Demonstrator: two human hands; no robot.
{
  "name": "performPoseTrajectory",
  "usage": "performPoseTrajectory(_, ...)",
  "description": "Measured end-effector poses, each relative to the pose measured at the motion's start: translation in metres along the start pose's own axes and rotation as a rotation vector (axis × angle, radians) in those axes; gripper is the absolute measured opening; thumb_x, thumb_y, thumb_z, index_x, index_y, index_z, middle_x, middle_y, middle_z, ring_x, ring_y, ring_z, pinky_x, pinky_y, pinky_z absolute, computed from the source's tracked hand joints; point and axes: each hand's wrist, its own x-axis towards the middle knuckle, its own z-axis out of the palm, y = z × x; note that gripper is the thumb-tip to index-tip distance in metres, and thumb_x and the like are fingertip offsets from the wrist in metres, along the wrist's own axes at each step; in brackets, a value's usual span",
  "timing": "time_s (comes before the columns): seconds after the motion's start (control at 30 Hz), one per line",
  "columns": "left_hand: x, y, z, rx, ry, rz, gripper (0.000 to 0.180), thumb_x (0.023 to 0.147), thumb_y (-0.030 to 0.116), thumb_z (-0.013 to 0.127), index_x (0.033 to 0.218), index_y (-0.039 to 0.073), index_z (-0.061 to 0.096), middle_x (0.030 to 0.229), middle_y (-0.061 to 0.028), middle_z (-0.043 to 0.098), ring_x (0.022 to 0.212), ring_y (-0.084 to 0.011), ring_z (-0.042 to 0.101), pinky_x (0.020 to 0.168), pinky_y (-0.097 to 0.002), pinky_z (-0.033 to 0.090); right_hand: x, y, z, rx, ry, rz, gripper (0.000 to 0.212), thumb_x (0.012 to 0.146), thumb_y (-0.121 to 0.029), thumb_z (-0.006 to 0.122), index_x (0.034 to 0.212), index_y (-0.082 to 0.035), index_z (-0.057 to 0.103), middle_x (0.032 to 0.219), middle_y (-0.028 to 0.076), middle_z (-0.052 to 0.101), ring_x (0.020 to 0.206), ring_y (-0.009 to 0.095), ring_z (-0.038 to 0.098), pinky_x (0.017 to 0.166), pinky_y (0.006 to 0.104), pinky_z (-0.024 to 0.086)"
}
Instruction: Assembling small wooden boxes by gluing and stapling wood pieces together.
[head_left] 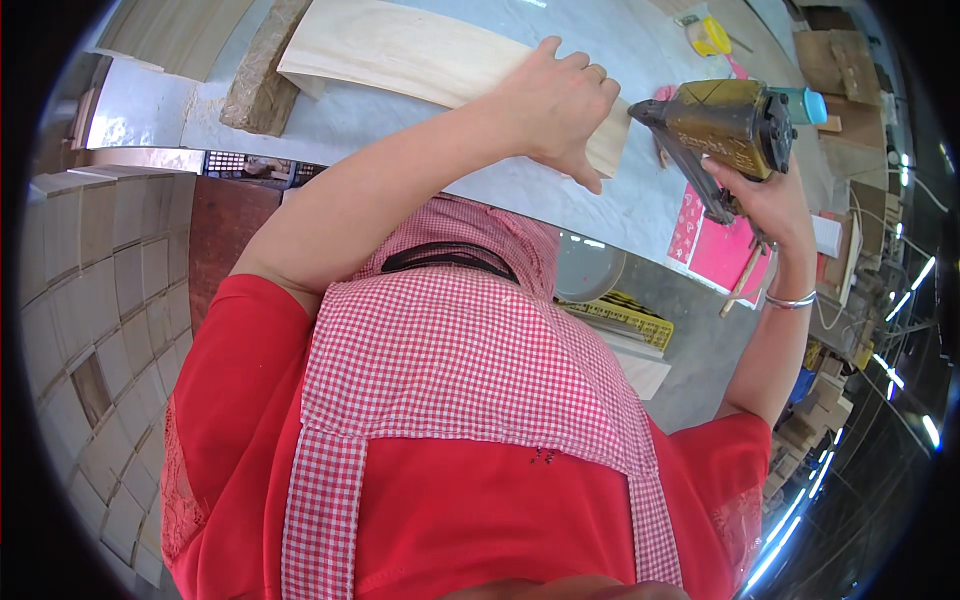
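A pale, thin wooden board (400,50) stretches across the work table, with a side piece visible beneath its left end. My left hand (560,110) grips it near the right end, thumb toward the near edge and fingers across the top. In my right hand (770,200) is a gold and black nail gun (720,125), held by its handle. The gun's nose points left and meets or nearly meets the board's right end; contact cannot be made out. My right index finger is partly hidden behind the tool.
A rough brown block (262,75) lies by the board's left end. Pink sheets (725,250) lie at the table's near right edge, and a yellow tape roll (708,36) sits farther back. Stacked wooden pieces (110,260) rise at left. A yellow crate (635,320) is below the table.
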Motion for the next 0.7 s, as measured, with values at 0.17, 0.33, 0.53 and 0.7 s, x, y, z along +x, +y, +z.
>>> performPoseTrajectory(0.17,-0.001,-0.004,0.003,0.025,-0.006,0.033,0.088,0.065,0.069,0.074,0.114,-0.002,0.06,0.111,-0.0168,0.065,0.111,-0.0303,0.058,0.103,-0.0544,0.037,-0.016,0.009,0.006,0.068,0.112,0.053,0.043,0.081,-0.014,0.079,0.114,0.005,0.061,0.103,0.01,0.071,0.091,0.017,0.067,0.081,0.0324,0.053)
performPoseTrajectory(0.33,-0.035,-0.049,-0.019,0.081,0.283,0.014,0.061,0.089,0.054,0.06,0.116,0.0,0.06,0.111,-0.0186,0.064,0.111,-0.0349,0.058,0.102,-0.051,0.04,-0.054,0.08,0.002,0.118,0.303,0.13,0.038,0.087,-0.02,0.072,0.119,-0.001,0.061,0.084,0.001,0.065,0.068,0.007,0.058,0.051,0.024,0.045)
performPoseTrajectory(0.53,-0.049,-0.059,-0.06,-0.154,0.01,-0.065,0.036,0.079,0.032,0.073,0.093,0.001,0.061,0.094,-0.0149,0.065,0.094,-0.0355,0.062,0.08,-0.044,0.05,-0.098,0.19,0.049,-0.468,0.517,0.224,0.06,0.081,-0.003,0.061,0.137,0.002,0.044,0.093,0.023,0.067,0.078,0.036,0.067,0.067,0.045,0.052)
performPoseTrajectory(0.7,-0.058,-0.024,-0.009,0.039,0.283,0.105,0.011,0.074,0.01,0.064,0.078,0.007,0.054,0.081,-0.0102,0.055,0.081,-0.0297,0.056,0.068,-0.0432,0.046,-0.097,0.236,0.083,-0.59,0.487,0.678,0.068,0.081,-0.012,0.066,0.142,0.001,0.039,0.097,0.023,0.065,0.085,0.039,0.066,0.074,0.0502,0.053)
